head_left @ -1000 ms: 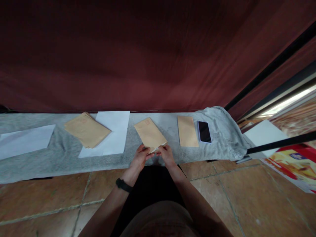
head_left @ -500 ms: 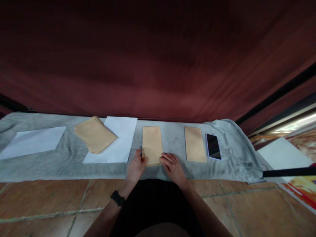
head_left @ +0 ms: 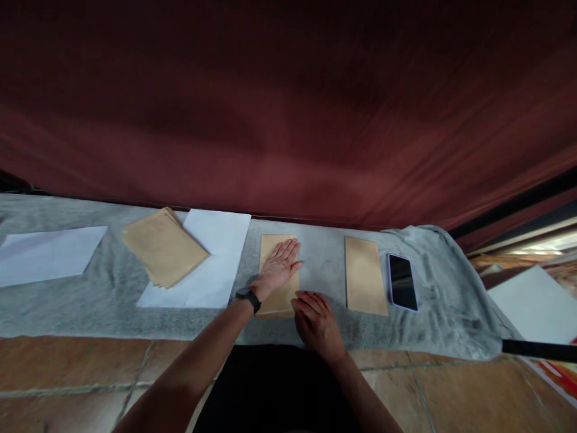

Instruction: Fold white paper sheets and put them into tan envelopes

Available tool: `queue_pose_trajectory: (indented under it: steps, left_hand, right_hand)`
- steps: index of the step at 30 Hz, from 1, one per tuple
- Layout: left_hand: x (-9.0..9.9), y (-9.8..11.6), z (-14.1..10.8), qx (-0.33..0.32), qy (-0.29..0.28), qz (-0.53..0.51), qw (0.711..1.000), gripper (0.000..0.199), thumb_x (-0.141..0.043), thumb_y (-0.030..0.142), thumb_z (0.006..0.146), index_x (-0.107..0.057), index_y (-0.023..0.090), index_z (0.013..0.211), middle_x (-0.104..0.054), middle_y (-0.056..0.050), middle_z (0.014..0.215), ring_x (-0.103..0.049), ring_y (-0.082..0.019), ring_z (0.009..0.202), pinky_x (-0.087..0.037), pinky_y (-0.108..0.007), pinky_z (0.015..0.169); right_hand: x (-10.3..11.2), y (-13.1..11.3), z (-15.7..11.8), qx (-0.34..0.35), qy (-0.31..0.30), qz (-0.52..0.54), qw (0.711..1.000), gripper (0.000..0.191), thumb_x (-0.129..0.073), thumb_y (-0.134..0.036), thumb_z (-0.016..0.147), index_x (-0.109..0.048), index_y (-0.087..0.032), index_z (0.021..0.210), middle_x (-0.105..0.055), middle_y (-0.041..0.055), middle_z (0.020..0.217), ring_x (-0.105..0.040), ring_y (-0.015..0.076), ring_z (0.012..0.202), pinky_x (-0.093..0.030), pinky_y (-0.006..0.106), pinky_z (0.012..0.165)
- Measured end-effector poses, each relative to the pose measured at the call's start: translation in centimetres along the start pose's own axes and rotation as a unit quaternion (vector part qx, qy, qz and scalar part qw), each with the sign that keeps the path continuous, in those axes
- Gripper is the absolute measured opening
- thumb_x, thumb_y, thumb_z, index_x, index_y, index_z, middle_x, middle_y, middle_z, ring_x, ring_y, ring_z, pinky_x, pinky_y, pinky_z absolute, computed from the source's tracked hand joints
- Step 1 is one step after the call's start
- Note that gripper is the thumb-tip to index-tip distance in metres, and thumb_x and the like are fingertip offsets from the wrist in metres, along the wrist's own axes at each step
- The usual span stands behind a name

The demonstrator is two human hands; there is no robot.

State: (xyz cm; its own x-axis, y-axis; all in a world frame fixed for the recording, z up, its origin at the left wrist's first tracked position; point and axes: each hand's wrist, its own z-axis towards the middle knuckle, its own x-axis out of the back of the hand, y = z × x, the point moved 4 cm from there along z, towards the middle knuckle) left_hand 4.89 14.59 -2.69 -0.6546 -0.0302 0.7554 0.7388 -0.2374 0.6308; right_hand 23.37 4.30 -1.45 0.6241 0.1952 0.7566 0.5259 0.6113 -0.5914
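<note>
A brown paper envelope (head_left: 283,299) lies upright on the grey cloth in front of me. My left hand (head_left: 280,263) rests flat across its upper half, fingers stretched out, with a dark watch on the wrist. Beside the lower right edge of the envelope is my right hand (head_left: 317,319). Its fingers lie close together and slightly bent, the tips touching that edge; the thumb is hidden. A second brown envelope (head_left: 366,275) lies apart to the right.
On the left, a stack of brown envelopes (head_left: 164,249) overlaps white paper sheets (head_left: 219,255). Farther left lies another white sheet (head_left: 49,255). A phone (head_left: 402,281) is at the right on the grey cloth (head_left: 322,240). A dark red curtain (head_left: 288,120) hangs behind.
My left hand has moved from the envelope's lower left edge up onto its face and flattened out. My right hand stays at the lower right edge. The view has shifted slightly.
</note>
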Motion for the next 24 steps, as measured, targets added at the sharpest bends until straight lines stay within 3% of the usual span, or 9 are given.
queue_pose_trajectory:
  steps: [9, 17, 20, 24]
  left_hand:
    - [0.2, 1.7, -5.9, -0.029, -0.064, -0.033, 0.997, 0.055, -0.047, 0.037, 0.100, -0.046, 0.018, 0.151, -0.036, -0.009, 0.164, -0.027, -0.023, 0.155, -0.007, -0.042, 0.129]
    - [1.9, 3.8, -11.3, -0.022, -0.103, -0.104, 0.989, 0.051, -0.055, 0.036, 0.098, -0.052, 0.023, 0.147, -0.043, -0.008, 0.160, -0.031, -0.024, 0.153, -0.011, -0.046, 0.129]
    - [2.3, 4.5, -13.0, -0.037, -0.118, -0.123, 0.985, 0.053, -0.062, 0.035, 0.094, -0.053, 0.024, 0.146, -0.043, -0.008, 0.160, -0.032, -0.025, 0.153, -0.012, -0.046, 0.129]
    - [2.2, 4.6, -13.9, -0.004, -0.115, -0.153, 0.982, 0.045, -0.069, 0.032, 0.088, -0.066, 0.025, 0.132, -0.054, -0.009, 0.152, -0.039, -0.028, 0.149, -0.017, -0.047, 0.128]
  right_hand:
    - [-0.1, 0.2, -0.1, 0.008, -0.024, -0.015, 1.000, 0.040, -0.049, -0.016, 0.098, -0.063, -0.025, 0.135, -0.065, 0.0074, 0.140, -0.058, 0.0241, 0.131, -0.040, 0.050, 0.117]
    - [-0.4, 1.1, -0.1, -0.018, -0.006, 0.007, 1.000, 0.037, -0.045, -0.019, 0.100, -0.068, -0.024, 0.127, -0.069, 0.0075, 0.134, -0.059, 0.0232, 0.130, -0.043, 0.049, 0.116]
    - [-0.4, 1.3, 1.3, -0.009, -0.017, 0.037, 0.999, 0.038, -0.041, -0.025, 0.103, -0.066, -0.023, 0.132, -0.066, 0.0082, 0.138, -0.055, 0.0223, 0.135, -0.043, 0.047, 0.117]
    - [-1.9, 0.5, 4.9, 0.042, -0.098, 0.002, 0.994, 0.044, -0.039, -0.028, 0.105, -0.056, -0.020, 0.144, -0.048, 0.0104, 0.156, -0.043, 0.0234, 0.146, -0.035, 0.048, 0.122]
